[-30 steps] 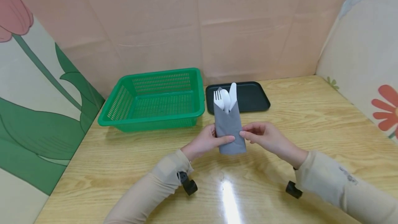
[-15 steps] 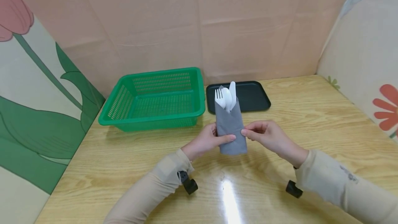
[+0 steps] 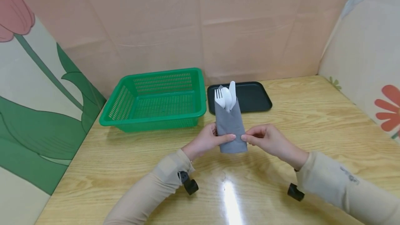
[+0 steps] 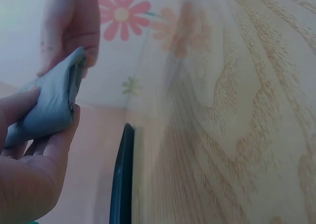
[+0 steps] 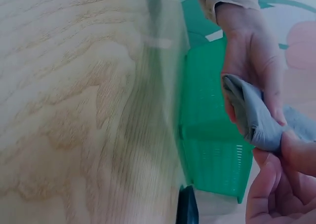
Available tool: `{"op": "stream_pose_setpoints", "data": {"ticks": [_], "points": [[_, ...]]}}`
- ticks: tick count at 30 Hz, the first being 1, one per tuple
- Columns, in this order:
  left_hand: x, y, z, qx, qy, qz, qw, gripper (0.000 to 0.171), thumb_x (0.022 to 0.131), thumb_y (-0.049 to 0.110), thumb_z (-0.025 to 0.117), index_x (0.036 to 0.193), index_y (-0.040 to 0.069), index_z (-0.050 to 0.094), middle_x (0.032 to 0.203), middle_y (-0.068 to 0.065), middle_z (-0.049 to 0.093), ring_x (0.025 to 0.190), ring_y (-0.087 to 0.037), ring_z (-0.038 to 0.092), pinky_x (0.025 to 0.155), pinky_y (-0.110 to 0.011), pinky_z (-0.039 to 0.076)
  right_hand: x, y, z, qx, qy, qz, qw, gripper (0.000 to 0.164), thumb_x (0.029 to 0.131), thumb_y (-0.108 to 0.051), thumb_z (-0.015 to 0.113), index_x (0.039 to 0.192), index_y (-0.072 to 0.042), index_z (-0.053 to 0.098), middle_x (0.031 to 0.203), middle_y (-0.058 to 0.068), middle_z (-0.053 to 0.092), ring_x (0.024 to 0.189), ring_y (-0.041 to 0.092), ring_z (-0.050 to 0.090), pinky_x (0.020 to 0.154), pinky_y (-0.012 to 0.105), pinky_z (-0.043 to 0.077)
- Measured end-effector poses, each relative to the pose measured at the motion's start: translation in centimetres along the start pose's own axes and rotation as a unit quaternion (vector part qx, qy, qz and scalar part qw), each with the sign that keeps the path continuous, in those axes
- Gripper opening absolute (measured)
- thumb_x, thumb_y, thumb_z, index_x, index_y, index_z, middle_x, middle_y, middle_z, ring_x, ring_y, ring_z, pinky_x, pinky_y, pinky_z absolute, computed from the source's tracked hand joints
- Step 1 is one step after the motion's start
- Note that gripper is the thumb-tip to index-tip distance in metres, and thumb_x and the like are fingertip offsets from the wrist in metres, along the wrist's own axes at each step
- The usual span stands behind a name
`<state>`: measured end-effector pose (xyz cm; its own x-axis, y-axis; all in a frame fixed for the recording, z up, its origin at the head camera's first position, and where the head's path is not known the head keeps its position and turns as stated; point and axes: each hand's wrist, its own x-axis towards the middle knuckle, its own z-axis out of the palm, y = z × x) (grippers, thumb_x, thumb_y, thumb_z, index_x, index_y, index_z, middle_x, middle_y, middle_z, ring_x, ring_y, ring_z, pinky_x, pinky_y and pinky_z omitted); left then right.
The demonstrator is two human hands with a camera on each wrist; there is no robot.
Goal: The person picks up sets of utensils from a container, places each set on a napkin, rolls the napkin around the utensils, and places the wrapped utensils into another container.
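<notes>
A folded grey napkin (image 3: 229,124) is held up above the table, forming a pocket. Out of its top stick a white fork (image 3: 219,98), a white spoon (image 3: 227,98) and a white knife (image 3: 232,91); their lower ends are hidden inside. My left hand (image 3: 207,141) grips the napkin from the left, thumb across its front and fingers behind. At the right edge, my right hand (image 3: 270,140) pinches the napkin between thumb and fingers. In the right wrist view the folded layers of the napkin's (image 5: 256,115) lower end show between both hands.
A green plastic basket (image 3: 156,122) stands at the back left of the wooden table (image 3: 125,169). Beside it, behind the cutlery, lies a black tray (image 3: 254,96). A pinkish sheet (image 3: 250,37) hangs along the back, with flower-patterned panels at both sides.
The napkin with the cutlery has shifted and tilted very slightly, and the knife now leans closer to the spoon. Both hands keep hold of the napkin; the right has dipped a little.
</notes>
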<state>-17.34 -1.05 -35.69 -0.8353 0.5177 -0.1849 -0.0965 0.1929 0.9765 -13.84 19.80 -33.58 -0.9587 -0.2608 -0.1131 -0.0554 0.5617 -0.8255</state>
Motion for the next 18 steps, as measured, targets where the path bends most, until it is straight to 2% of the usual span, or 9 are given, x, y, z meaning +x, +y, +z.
{"op": "stream_pose_setpoints", "data": {"ticks": [6, 9, 12, 18], "points": [[0.02, -0.13, -0.08, -0.009, 0.0, 0.003, 1.0, 0.041, 0.088, 0.021, 0.065, 0.126, 0.012, 0.053, 0.126, -0.007, 0.061, 0.114, -0.02, 0.059, 0.097, -0.036, 0.047, 0.12, 0.24, -0.11, -0.018, 0.004, -0.004, 1.0, 0.036, 0.087, -0.034, 0.064, 0.102, -0.003, 0.071, 0.088, 0.008, 0.069, 0.074, 0.015, 0.056, 0.061, 0.026, 0.047], [0.01, -0.16, -0.14, -0.017, 0.005, 0.007, 0.9998, 0.04, 0.089, 0.021, 0.063, 0.127, 0.011, 0.053, 0.126, -0.009, 0.06, 0.114, -0.02, 0.058, 0.096, -0.035, 0.048, 0.08, 0.52, 0.02, -0.035, -0.003, -0.027, 0.999, 0.035, 0.086, -0.033, 0.065, 0.104, -0.003, 0.071, 0.092, 0.009, 0.071, 0.076, 0.015, 0.06, 0.063, 0.024, 0.049], [0.04, -0.09, -0.21, -0.025, 0.01, 0.007, 0.9996, 0.04, 0.089, 0.02, 0.063, 0.127, 0.011, 0.052, 0.127, -0.009, 0.06, 0.115, -0.02, 0.058, 0.096, -0.035, 0.047, 0.07, 0.83, 0.24, -0.04, -0.019, -0.054, 0.998, 0.031, 0.087, -0.029, 0.065, 0.102, -0.003, 0.071, 0.094, 0.01, 0.072, 0.073, 0.01, 0.06, 0.062, 0.023, 0.05], [0.11, -0.03, -0.33, -0.033, 0.009, 0.014, 0.9993, 0.039, 0.09, 0.019, 0.062, 0.127, 0.01, 0.052, 0.127, -0.011, 0.059, 0.114, -0.021, 0.059, 0.095, -0.035, 0.048, -0.03, 0.94, 0.41, -0.036, -0.028, -0.084, 0.995, 0.023, 0.088, -0.025, 0.063, 0.089, -0.004, 0.072, 0.075, 0.009, 0.068, 0.061, 0.003, 0.053, 0.057, 0.023, 0.048]]}}
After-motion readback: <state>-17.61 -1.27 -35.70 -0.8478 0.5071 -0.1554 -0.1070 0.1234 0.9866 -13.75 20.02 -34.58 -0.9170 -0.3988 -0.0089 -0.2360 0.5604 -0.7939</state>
